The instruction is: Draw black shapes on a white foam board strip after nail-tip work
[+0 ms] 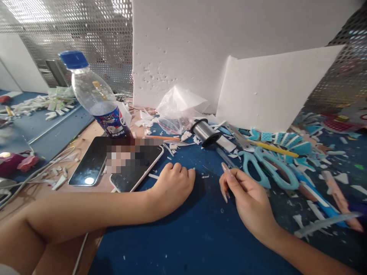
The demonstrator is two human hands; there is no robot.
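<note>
My left hand (174,186) rests on the blue mat (177,244), its fingers curled under into a loose fist. Whatever it may hold is hidden. My right hand (249,199) is closed in a pinch above the mat, thumb against the bent fingers. Anything between them is too small to make out. Behind the hands lies a spool of thin silvery wire (205,132). Close to my right hand are light-blue-handled scissors (276,168) and a yellow pencil-like stick (273,148). A phone (143,168) lies just behind my left wrist.
A second phone (88,162) and a part-filled Pepsi bottle (99,97) stand left. White foam boards (177,49) lean at the back behind a clear plastic bag (179,105). Blue patterned pieces (289,141), a blue cutter-like tool (318,198) and white scraps crowd the right.
</note>
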